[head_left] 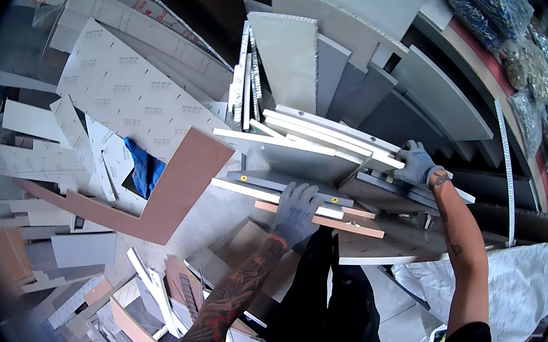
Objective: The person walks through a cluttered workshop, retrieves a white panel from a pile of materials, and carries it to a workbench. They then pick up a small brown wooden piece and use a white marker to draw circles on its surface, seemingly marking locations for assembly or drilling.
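Both my hands wear grey work gloves. My left hand [296, 209] is closed over the upper edges of panels standing close to my body, its fingers reaching across a grey panel [264, 181] with yellow dots on its edge. A white-edged panel [244, 189] and a brown panel [357, 228] stand on the near side of it. Farther off to the right, my right hand [416, 162] curls over the right end of a leaning group of white panels [334, 129]; its fingertips are partly hidden. A wider grey panel [309, 160] leans between the two groups.
Large grey boards [284, 56] lean in a row at the back. An L-shaped brown board [184, 180] and a printed white sheet [127, 85] lie left, with blue cloth [144, 167]. Offcuts [83, 249] cover the lower left. A white sack [512, 289] and plastic-wrapped bundles [539, 74] are right.
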The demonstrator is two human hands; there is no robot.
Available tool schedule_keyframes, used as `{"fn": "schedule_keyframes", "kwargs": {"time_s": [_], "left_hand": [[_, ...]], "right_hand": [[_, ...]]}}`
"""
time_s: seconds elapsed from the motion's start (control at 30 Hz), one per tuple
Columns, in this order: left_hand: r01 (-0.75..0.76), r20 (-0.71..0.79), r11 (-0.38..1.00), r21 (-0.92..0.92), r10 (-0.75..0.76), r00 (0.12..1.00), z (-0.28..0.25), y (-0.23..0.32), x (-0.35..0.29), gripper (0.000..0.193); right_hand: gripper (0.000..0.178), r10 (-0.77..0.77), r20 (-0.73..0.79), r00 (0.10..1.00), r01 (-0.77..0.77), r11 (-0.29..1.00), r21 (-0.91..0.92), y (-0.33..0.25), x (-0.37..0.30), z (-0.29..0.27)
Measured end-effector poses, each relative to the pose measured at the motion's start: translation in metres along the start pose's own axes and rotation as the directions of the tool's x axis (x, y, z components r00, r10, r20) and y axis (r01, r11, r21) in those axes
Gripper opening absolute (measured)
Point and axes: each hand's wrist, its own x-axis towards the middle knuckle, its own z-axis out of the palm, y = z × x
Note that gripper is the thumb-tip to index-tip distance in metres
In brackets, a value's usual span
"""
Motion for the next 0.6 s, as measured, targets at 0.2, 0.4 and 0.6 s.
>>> {"fn": "schedule_keyframes", "kwargs": {"time_s": [0.2,0.4,0.6], "left_hand": [[0.012,0.076,1.0,-0.011,-0.011,0.997,-0.019,-0.007,0.023,0.054],[0.047,0.142,0.999,-0.022,-0.044,0.989,-0.023,-0.019,0.049,0.05],[0.081,0.131,0.995,0.059,-0.088,0.987,-0.024,-0.024,0.034,0.049]], "right_hand": [[0.065,0.036,-0.038,0.999,-0.036,0.999,-0.01,0.02,0.029,-0.016],[0.068,0.196,-0.039,0.98,-0.197,0.979,-0.045,0.032,0.079,-0.036],[0.052,-0.391,-0.773,0.499,0.285,0.917,-0.28,-0.126,0.148,-0.108]]}}
